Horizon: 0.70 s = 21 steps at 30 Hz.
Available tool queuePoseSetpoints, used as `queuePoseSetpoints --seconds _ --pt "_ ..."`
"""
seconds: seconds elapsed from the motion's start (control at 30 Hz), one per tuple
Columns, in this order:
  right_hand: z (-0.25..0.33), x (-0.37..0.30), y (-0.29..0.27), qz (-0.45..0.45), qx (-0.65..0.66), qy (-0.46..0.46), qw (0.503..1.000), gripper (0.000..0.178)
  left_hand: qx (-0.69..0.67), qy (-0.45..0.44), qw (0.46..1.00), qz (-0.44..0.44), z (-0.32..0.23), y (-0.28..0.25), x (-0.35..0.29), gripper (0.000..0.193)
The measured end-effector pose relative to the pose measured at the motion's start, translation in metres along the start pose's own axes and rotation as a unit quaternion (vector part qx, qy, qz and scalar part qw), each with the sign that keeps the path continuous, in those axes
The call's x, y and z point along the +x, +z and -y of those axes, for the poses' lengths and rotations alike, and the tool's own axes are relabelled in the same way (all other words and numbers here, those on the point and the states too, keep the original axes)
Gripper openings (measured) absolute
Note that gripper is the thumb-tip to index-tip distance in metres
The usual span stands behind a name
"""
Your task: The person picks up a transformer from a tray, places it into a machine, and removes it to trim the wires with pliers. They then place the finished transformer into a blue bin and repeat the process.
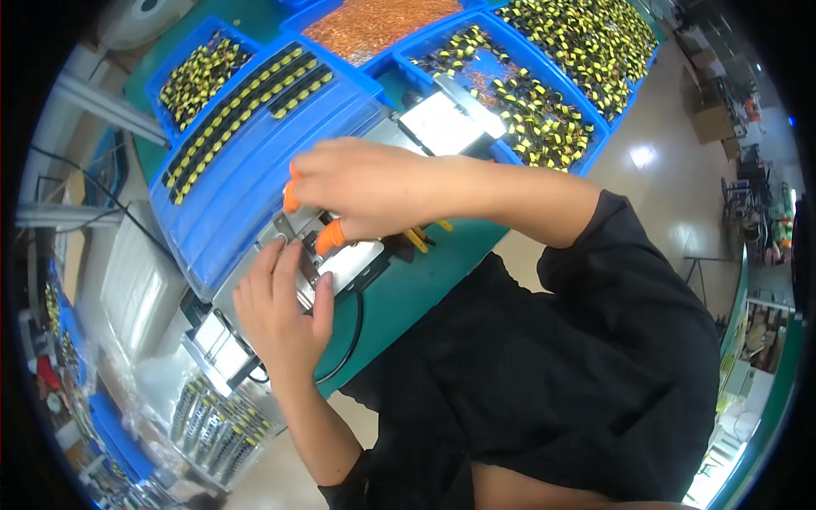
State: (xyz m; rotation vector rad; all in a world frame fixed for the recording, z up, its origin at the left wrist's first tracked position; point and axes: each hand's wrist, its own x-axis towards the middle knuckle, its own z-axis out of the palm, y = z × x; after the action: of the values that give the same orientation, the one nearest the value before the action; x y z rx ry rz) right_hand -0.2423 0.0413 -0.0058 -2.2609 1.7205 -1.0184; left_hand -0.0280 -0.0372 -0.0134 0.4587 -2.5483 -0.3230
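My left hand [285, 314] rests at the near left of a metal fixture [357, 265]. Its fingers are stretched out, with the thumb apart from them and the tips touching the metal. Orange finger covers sit on the thumb and fingertips of my right hand [374, 189], which reaches over the fixture from the right. That hand is curled in, and whatever lies between its fingertips is hidden. Just beyond is a blue ribbed tray [255, 183] bearing rows of small black-and-yellow parts [223, 127].
Blue bins [544, 64] of loose black-and-yellow parts and a bin of copper-coloured pieces [374, 25] stand at the back. Yellow-handled pliers [416, 240] lie by the right wrist. A black cable [357, 327] loops over the green tabletop [399, 310]. Bagged parts [217, 425] lie lower left.
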Motion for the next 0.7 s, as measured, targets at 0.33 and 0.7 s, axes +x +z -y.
queuePoseSetpoints --seconds 0.33,0.7 --pt "-0.068 -0.065 -0.095 -0.244 -0.138 0.226 0.933 0.03 0.065 0.03 0.994 0.079 -0.005 0.001 0.006 0.037" --pt "-0.219 -0.165 -0.127 -0.137 -0.205 0.499 0.831 0.027 -0.047 -0.063 0.991 0.104 -0.002 0.005 0.011 0.029"
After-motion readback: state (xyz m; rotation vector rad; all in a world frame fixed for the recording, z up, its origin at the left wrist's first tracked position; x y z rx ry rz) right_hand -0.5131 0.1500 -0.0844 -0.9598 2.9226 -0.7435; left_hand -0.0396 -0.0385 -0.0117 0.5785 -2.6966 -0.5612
